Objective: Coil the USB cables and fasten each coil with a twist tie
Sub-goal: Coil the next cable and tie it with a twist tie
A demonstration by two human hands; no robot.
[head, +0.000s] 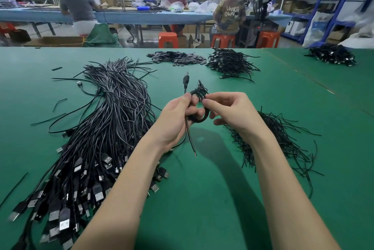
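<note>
Head view: both hands, left hand (pixel 178 114) and right hand (pixel 228 110), pinch the coiled cable (pixel 199 106).

Green felt-covered table (pixel 202 199), big bundle of loose black USB cables (pixel 97 138) at left, thin black twist ties (pixel 279 140) heaped at right, coiled black cable piles (pixel 230 62) along the top edge

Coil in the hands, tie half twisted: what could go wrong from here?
1. The coil is held only by the left hand; a slack grip could let the loops spring open.
2. The bare tail end hangs loose and may snag.
3. The twist tie at the right hand fingertips might slip off.
</note>
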